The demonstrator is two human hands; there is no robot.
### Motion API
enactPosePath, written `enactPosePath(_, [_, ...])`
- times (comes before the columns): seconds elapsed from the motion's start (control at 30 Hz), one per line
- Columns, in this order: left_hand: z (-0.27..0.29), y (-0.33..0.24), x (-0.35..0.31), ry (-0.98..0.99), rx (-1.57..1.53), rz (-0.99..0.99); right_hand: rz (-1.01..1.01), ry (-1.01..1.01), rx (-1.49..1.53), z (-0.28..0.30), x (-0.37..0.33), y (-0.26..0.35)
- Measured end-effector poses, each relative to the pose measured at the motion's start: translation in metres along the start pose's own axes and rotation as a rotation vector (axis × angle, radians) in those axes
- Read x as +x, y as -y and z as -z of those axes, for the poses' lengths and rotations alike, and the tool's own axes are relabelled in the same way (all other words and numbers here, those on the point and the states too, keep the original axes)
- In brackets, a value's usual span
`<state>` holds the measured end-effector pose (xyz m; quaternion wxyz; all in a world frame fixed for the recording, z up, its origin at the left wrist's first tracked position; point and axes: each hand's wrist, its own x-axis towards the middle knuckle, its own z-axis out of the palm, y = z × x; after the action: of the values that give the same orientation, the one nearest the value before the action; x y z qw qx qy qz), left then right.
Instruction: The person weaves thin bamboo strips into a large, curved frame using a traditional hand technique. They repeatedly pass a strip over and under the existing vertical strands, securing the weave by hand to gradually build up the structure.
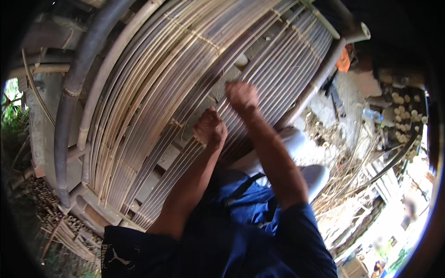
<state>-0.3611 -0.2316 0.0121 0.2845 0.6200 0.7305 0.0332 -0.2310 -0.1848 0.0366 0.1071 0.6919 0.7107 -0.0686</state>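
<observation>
L hand (pixel 211 127): fingers curled in, fist-like, at near-left edge of the R slat panel (pixel 289 65); blurred, can't tell what's clamped in it, if anything. R hand (pixel 242 97): also curled tight, a bit farther & to the right, over the same panel's slats; blurry too, grip contents can't be told. Hands close together but apart, knuckles up.

R slat panel lies right under/beyond both hands: thin bamboo slats side by side, running near-left to far-right, w/ a crosswise tie (pixel 306 41) toward the far end. L slat panel (pixel 162 78) sits left of hands, wider, mostly paler, w/ its own cross tie (pixel 192 33) at far part. Open strip btwn the two panels, grey surface (pixel 168 156) showing thru.

Bare forearms come in from near side, out of dark blue shirt (pixel 218 252) sleeves.

Farther out, left: pale pole (pixel 95 88) along the L panel, then thick dark grey pole (pixel 74 78) beyond it. Near left: bundle of sticks (pixel 65 227) on the ground.

Right: thick pole (pixel 303 99) along the R panel's edge; cut pole end (pixel 361 33) at far right corner. Past it, orange item (pixel 343 60), kind unclear; clear bottle (pixel 372 115) lying down; stack of round cut ends (pixel 405 113) at far right; loose heap of bamboo strips (pixel 350 199) nearer.
</observation>
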Motion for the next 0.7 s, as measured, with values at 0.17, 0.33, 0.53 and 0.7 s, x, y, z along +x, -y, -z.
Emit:
enactPosePath(0.17, [-0.006,0.075,0.068,0.39,-0.714,-0.152,0.099,0.185,0.413,0.02,0.005,0.064])
enactPosePath(0.33, [0.024,0.029,0.059,0.517,-0.864,-0.008,-0.219,0.864,0.829,0.022,0.03,0.021])
enactPosePath(0.53, [-0.034,0.046,0.07,0.422,-0.894,-0.163,0.132,0.553,0.412,0.0,0.013,0.027])
enactPosePath(0.7, [-0.034,0.092,0.069,0.229,-0.412,-0.348,-0.112,0.142,0.562,0.06,-0.036,0.045])
